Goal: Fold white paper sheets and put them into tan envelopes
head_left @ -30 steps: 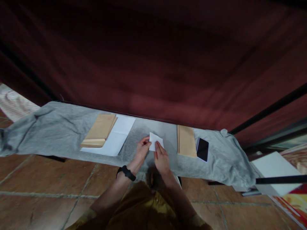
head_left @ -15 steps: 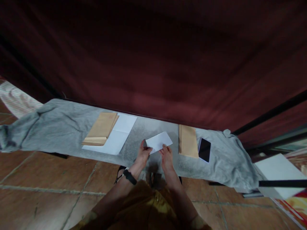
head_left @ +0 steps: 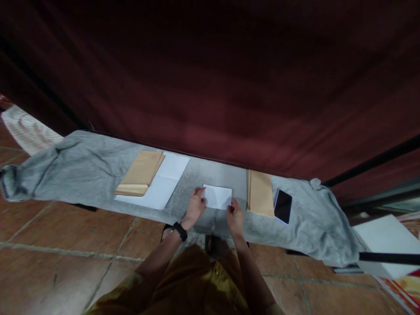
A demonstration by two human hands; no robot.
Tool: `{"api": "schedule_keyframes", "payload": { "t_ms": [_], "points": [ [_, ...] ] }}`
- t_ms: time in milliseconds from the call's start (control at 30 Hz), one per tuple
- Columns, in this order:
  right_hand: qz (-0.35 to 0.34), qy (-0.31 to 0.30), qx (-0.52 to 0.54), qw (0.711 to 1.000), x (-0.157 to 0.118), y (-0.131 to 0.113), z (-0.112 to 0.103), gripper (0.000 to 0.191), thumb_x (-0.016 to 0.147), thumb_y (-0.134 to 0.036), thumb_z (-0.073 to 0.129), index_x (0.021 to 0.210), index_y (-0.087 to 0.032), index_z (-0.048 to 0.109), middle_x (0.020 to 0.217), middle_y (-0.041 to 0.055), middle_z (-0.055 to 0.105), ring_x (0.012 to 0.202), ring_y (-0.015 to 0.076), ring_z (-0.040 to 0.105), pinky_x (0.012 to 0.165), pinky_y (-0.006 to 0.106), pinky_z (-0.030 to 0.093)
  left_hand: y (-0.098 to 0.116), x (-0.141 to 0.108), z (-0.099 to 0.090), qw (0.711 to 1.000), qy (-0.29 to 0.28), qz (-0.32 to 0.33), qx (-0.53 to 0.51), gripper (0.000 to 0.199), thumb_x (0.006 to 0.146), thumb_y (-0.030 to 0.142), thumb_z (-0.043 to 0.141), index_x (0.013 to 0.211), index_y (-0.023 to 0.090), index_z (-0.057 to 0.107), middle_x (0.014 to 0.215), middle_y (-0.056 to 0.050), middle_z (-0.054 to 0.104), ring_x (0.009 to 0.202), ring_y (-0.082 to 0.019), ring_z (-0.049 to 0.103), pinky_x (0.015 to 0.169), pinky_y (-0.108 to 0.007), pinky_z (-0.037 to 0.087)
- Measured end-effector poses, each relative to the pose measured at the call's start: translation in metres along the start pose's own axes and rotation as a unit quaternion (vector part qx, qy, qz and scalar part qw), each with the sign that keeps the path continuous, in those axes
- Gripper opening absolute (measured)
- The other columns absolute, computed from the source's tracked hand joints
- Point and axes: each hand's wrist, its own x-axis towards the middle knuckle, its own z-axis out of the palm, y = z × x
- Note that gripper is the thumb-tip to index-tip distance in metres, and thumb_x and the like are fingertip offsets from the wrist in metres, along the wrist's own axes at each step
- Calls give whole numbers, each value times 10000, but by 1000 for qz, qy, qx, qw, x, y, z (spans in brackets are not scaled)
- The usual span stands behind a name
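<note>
A small folded white sheet of paper (head_left: 218, 197) is held level between both hands, low over the grey cloth or just on it; I cannot tell which. My left hand (head_left: 196, 204) pinches its left edge, thumb and fingers closed. At the opposite edge, near the lower right corner, my right hand (head_left: 235, 216) has its fingers closed on the paper. To the left, brown envelopes (head_left: 139, 173) lie stacked on larger white sheets (head_left: 167, 183) with a crease across them. More brown envelopes (head_left: 260, 192) lie to the right of my right hand.
A dark-screened phone (head_left: 283, 206) lies right of the envelopes. The grey cloth (head_left: 92, 170) covers a long, narrow bench. Behind it hangs a dark red curtain (head_left: 210, 87). Black bars (head_left: 374, 159) and a white panel (head_left: 387, 243) stand at the right, above floor tiles.
The paper has turned from a slant to nearly straight and looks shorter. My right hand has moved from its lower edge to its right side. The view has shifted slightly.
</note>
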Motion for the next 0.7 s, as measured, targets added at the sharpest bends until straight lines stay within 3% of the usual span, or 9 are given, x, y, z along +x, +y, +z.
{"api": "schedule_keyframes", "payload": {
  "t_ms": [100,233,367,500,600,700],
  "points": [
    [44,0,0,999,2,-6,-2,453,963,-252,386,1327,-120,622,1080,167,740,936,265,723,851,383,573,2,-6,0,999,0,32,41,585,787,-15,509,1340,138,623,1403,-144,571,1257,-238,630,1149,-376,472],
    [38,-26,-47,998,-2,-15,-5,448,960,-208,404,1362,-159,597,1173,177,693,952,277,717,833,413,576,4,-14,2,997,5,52,57,586,823,-3,484,1371,163,605,1458,-142,533,1268,-243,631,1139,-382,490],
    [6,-28,-111,993,-6,-23,-9,434,949,-158,432,1349,-174,600,1225,179,677,1025,267,699,845,383,572,5,-20,2,996,2,62,64,557,850,9,469,1366,166,610,1461,-156,540,1250,-260,642,1115,-415,512],
    [-32,-32,-140,989,-7,-29,-12,427,985,-159,397,1353,-139,614,1364,203,635,1248,295,610,1030,457,513,6,-22,1,996,-5,57,72,533,869,10,460,1366,137,607,1435,-161,546,1199,-241,663,1101,-375,519],
    [-94,-80,-116,986,-10,-35,-11,444,1033,-201,373,1417,-148,590,1504,166,569,1386,266,525,1136,467,448,9,-24,-1,995,-7,57,80,522,883,17,454,1368,137,605,1433,-154,553,1188,-237,660,1076,-364,531],
    [-145,-138,-121,972,-17,-42,-8,462,1068,-241,372,1486,-140,541,1579,151,510,1480,247,439,1208,486,378,11,-28,-2,989,3,69,134,472,926,61,451,1352,163,625,1421,-148,587,1277,-275,602,1114,-427,492]
  ]
}}
